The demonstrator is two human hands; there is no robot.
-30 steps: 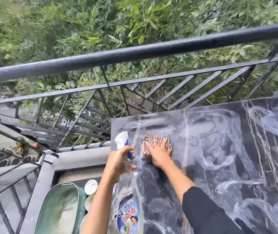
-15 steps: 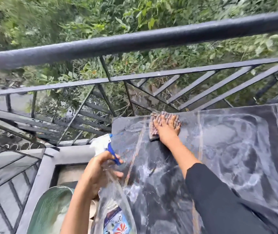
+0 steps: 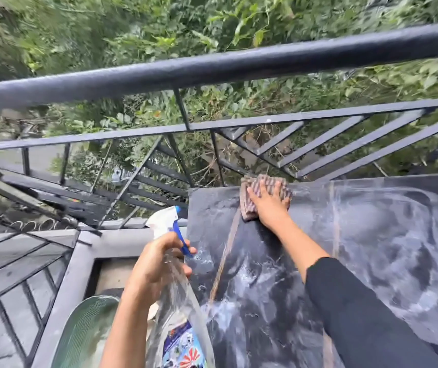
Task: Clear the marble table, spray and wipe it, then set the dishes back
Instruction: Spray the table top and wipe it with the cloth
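Note:
The black marble table (image 3: 372,248) with white veins fills the right half, wet and streaked. My right hand (image 3: 268,205) lies flat with spread fingers on a striped brown cloth (image 3: 247,208) at the table's far left corner, pressing it down. My left hand (image 3: 154,266) grips the neck of a clear spray bottle (image 3: 180,309) with a white head and blue trigger, held just off the table's left edge. The bottle's lower part runs out of the frame.
A black metal railing (image 3: 212,67) runs along the far side, with greenery beyond it. A green mesh basket (image 3: 87,333) sits low at the left, below the table's edge. A grey ledge (image 3: 111,240) borders the balcony floor.
My right hand has slid the cloth away from me, from mid-table to the far left corner. My left hand with the bottle has dropped back and left, off the table.

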